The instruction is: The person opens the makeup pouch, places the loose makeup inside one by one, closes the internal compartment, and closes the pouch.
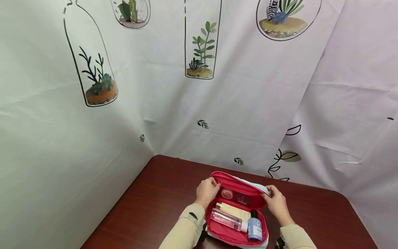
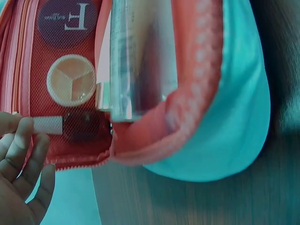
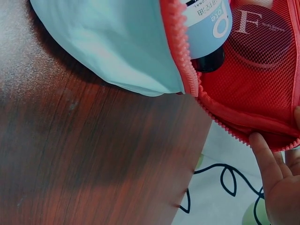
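A toiletry bag [image 1: 267, 242], light blue outside with a red lining, lies unzipped with its lid [image 1: 258, 200] raised. At the lid's left side, my left hand [image 1: 206, 191] pinches near the inner mesh pocket's zipper [image 2: 17, 89]; whether it has the pull is hard to tell. My right hand [image 1: 277, 203] grips the lid's far right corner. Behind the mesh sit a round dark case marked F [image 3: 260, 35], a three-part compact [image 2: 71, 80] and a small dark tube with a pale cap [image 2: 82, 125]. Inside the base lie a pink bottle [image 1: 226, 219], a cream tube [image 1: 233, 210] and a blue bottle [image 1: 255, 230].
Under the bag is a dark reddish-brown wooden table [image 1: 146, 207]. A white cloth [image 1: 174, 103] printed with plants in glass jars hangs behind it and along the left side.
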`<state>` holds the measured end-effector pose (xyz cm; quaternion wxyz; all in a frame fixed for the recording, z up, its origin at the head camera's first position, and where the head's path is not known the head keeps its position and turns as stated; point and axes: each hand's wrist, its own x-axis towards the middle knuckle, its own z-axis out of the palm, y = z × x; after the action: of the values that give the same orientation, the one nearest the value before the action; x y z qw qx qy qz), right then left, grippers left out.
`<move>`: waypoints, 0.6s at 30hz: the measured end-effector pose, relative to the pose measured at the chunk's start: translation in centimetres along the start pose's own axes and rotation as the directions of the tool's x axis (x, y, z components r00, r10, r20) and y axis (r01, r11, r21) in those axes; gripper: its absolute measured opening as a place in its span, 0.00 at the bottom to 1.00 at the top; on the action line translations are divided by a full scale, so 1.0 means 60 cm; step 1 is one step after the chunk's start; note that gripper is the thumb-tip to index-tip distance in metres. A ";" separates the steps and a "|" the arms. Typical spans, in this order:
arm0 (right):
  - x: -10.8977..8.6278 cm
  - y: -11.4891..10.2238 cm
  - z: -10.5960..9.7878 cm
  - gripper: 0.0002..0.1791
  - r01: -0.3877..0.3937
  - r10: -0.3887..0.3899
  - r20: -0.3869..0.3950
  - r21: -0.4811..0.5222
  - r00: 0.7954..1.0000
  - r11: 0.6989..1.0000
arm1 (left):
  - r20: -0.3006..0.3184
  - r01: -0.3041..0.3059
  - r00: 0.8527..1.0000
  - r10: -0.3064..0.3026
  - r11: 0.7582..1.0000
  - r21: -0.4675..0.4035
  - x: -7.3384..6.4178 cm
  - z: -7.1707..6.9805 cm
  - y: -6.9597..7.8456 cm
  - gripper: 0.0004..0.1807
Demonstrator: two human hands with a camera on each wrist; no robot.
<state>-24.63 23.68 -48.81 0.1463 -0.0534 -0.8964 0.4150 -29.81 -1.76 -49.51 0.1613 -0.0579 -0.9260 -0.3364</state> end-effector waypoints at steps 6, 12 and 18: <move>0.001 0.002 -0.001 0.11 0.002 -0.002 0.000 -0.003 1.000 1.000 | -0.001 0.005 1.000 -0.005 1.000 -0.011 0.005 -0.010 -0.017 0.14; 0.002 0.004 -0.003 0.11 0.012 -0.012 -0.002 -0.024 1.000 1.000 | -0.025 0.093 0.995 -0.094 0.995 -0.028 0.017 -0.016 -0.030 0.13; 0.004 0.009 -0.002 0.10 0.001 -0.001 0.031 0.006 1.000 1.000 | -0.005 0.119 0.993 -0.120 0.990 -0.069 0.023 -0.008 -0.038 0.12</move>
<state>-24.81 24.16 -49.07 0.1329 -0.0460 -0.8974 0.4182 -31.50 -3.84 -50.06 0.1429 -0.0064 -0.9150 -0.3774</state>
